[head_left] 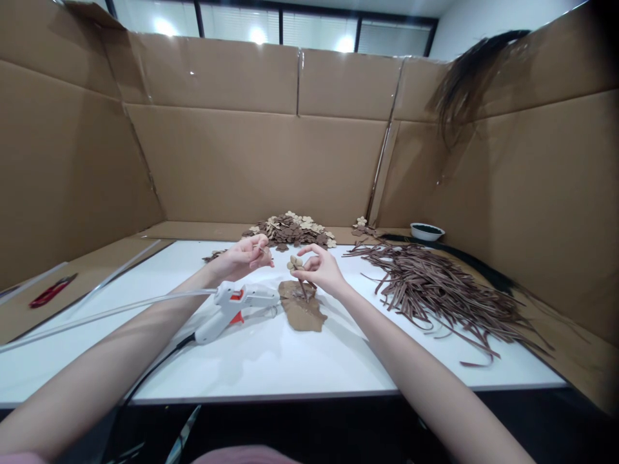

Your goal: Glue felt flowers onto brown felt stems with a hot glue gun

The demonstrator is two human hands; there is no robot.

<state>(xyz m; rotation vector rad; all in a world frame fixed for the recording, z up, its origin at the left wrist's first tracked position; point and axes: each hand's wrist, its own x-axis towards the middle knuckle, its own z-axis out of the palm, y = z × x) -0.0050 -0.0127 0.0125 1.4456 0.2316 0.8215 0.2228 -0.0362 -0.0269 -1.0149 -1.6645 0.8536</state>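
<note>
My right hand [323, 269] pinches a small tan flower piece on a thin brown stem [296, 263], held upright over a brown paper scrap [302, 310] on the white table [271, 354]. My left hand [245, 256] is raised just left of it, its fingertips closed on a tiny piece that is too small to make out. A white and orange hot glue gun [236, 304] lies on the table below my left hand, with a clear glue stick trailing out to the left.
A heap of brown and tan flower cut-outs [290, 229] lies at the back. A large pile of brown strips [435, 283] covers the right side. A white bowl [426, 231] sits far right. Red scissors [51, 291] lie left. Cardboard walls [251, 161] surround the table.
</note>
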